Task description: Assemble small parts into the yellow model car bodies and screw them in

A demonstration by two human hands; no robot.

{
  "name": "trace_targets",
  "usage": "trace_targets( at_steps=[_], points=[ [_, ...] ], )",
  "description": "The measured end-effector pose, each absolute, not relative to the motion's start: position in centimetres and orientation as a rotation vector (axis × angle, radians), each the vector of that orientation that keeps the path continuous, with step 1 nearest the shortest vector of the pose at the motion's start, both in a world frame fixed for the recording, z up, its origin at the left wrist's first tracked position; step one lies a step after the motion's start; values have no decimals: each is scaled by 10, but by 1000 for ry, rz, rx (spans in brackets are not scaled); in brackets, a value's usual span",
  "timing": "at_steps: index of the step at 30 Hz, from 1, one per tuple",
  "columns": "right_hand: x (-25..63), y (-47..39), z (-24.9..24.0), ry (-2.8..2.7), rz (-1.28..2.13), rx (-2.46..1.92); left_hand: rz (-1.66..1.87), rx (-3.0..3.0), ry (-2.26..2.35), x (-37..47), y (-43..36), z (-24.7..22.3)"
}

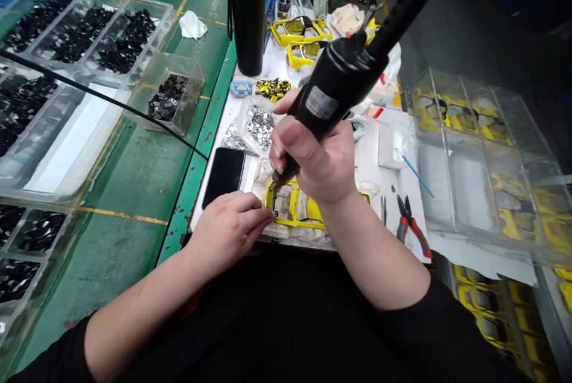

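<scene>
My right hand point(315, 156) is wrapped round a black electric screwdriver point(335, 88), which slants down to the left. Its tip meets the left end of a yellow frame point(292, 207) lying on a whitish, worn fixture point(279, 231). At that frame's left edge is my left hand point(232, 222), fingers pressed together; whatever they pinch is too small to make out. Part of the frame is hidden behind my right hand and wrist. A black phone point(224, 177) lies just beyond my left hand, with a bag of small silvery parts point(259, 127) beside it.
Red-handled pliers point(413, 228) lie at the right. A black bottle point(249, 19) and other yellow frames point(299, 31) stand farther back. Clear trays of black parts point(84, 31) are at the left, with a small bin point(190, 97). A divided clear tray point(456, 192) holds yellow pieces at the right.
</scene>
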State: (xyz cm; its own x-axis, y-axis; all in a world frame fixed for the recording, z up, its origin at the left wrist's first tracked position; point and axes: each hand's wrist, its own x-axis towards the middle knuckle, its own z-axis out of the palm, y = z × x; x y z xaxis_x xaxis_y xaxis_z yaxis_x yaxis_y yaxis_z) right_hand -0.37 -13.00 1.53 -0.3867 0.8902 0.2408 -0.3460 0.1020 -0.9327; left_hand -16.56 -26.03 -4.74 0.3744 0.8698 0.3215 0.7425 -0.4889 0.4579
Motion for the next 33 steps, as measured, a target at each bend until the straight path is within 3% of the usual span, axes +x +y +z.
trace_targets(
  at_steps=[19,33],
  points=[
    [-9,-129,11,-1642,1347,-466,742,2359,1450,-167,-260,-47],
    [-10,-134,10,-1558,1421,-597,740,2371,1450,-166,-260,-45]
  ],
)
